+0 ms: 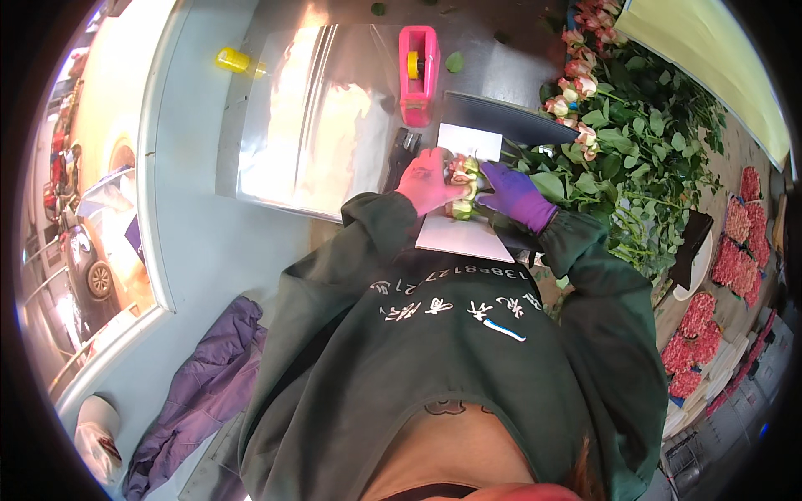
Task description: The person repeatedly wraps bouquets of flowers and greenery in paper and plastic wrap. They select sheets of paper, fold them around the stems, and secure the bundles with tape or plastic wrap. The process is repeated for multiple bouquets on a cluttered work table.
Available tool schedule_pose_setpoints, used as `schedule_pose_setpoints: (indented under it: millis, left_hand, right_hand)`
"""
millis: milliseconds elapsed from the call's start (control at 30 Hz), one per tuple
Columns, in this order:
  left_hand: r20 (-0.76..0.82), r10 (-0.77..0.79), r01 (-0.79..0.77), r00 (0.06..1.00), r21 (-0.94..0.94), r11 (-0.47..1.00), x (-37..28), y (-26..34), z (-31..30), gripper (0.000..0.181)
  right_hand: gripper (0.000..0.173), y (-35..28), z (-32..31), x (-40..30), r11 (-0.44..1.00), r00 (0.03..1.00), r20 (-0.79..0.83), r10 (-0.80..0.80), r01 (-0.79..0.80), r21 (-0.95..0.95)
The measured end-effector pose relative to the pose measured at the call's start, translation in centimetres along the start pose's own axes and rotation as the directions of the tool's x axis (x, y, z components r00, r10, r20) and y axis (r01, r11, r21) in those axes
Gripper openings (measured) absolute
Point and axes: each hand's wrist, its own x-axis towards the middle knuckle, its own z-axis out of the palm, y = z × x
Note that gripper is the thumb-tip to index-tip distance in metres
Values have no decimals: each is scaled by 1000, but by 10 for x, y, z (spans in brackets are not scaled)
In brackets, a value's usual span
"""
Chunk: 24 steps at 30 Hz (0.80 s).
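A small row of pink and cream roses (462,181) lies across a white sheet of card (460,237), between my two gloved hands. My left hand (429,181), in a pink glove, rests its fingers against the left side of the blooms. From the right, my right hand (517,195) in a purple glove touches the blooms with thumb and fingers spread around their edge. Leafy stems run off to the right behind the purple glove. The upper part of the card shows white beyond the blooms. How firmly either hand grips is hard to see.
A pink tape dispenser (418,75) stands beyond my hands, with clear plastic sleeves (326,119) to its left. A yellow bottle (233,60) lies farther left. Many roses with leafy stems (633,138) are heaped at the right. A dark board (501,116) lies behind the card.
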Motion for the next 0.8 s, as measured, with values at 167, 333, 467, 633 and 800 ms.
schedule_pose_setpoints:
  millis: [167,333,467,633,800]
  left_hand:
    - [-7,85,-85,996,47,995,7,-1,1,72]
    - [219,371,-427,902,338,839,19,36,-22,62]
    - [264,361,-415,894,193,889,33,15,-11,58]
    - [203,382,-420,902,207,883,14,22,-9,51]
    - [214,388,-432,896,224,874,20,30,-10,51]
  right_hand:
    - [74,-11,-13,-1,998,990,128,51,-44,-52]
    - [76,12,23,-6,999,996,-76,-37,34,-38]
    - [48,5,-15,-21,995,989,-149,-10,-5,-99]
    - [25,87,-136,-79,910,897,-274,347,-393,-134]
    - [30,213,-123,-109,686,724,-488,488,-663,-298]
